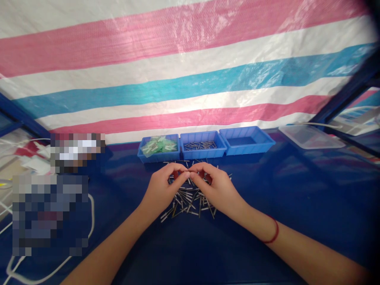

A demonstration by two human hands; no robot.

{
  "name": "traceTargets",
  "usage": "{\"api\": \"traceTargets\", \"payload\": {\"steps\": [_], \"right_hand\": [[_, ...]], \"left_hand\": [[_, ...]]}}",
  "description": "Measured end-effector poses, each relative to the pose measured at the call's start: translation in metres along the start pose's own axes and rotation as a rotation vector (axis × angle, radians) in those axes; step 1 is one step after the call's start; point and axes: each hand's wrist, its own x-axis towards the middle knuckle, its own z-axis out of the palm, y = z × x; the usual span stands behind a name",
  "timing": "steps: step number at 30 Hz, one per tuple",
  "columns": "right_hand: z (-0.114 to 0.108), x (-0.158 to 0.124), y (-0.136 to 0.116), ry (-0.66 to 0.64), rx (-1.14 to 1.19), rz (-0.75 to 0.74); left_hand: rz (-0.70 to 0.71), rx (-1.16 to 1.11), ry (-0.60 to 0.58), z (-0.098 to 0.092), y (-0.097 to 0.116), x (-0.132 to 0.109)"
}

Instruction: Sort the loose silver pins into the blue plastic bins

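My left hand (pixel 162 190) and my right hand (pixel 214 189) meet fingertip to fingertip over a loose pile of small metal pins (pixel 190 202) on the dark blue table (pixel 297 206). Both hands are pinched closed, and something tiny sits between the touching fingertips; I cannot make out what it is. A red string bracelet (pixel 274 233) circles my right wrist.
Three blue bins stand in a row behind the pile: the left bin (pixel 158 148) holds green-white parts, the middle bin (pixel 202 145) holds metal pins, the right bin (pixel 246 139) looks bare. A clear plastic lid (pixel 310 136) lies far right. White cable (pixel 44 273) loops at left.
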Motion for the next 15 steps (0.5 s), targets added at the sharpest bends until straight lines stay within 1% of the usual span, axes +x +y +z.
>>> {"api": "traceTargets", "payload": {"steps": [3,5,10,13,15], "right_hand": [[0.0002,0.0017,0.0009,-0.085,0.088,0.079],[0.0004,0.0025,0.0011,-0.106,0.142,0.110],[0.0015,0.0032,0.0023,0.011,0.260,0.135],[0.0007,0.0023,0.0006,0.075,0.248,0.087],[-0.0006,0.0007,-0.0020,0.083,0.193,0.033]], "left_hand": [[0.019,0.000,0.024,-0.0004,-0.0006,-0.0008],[0.037,0.000,0.032,-0.0010,-0.0011,-0.0009],[0.082,0.043,0.048,-0.0012,-0.0044,0.0005],[0.095,0.065,0.031,-0.0006,-0.0071,0.0025],[0.106,0.055,0.005,-0.0005,-0.0082,0.0039]]}}
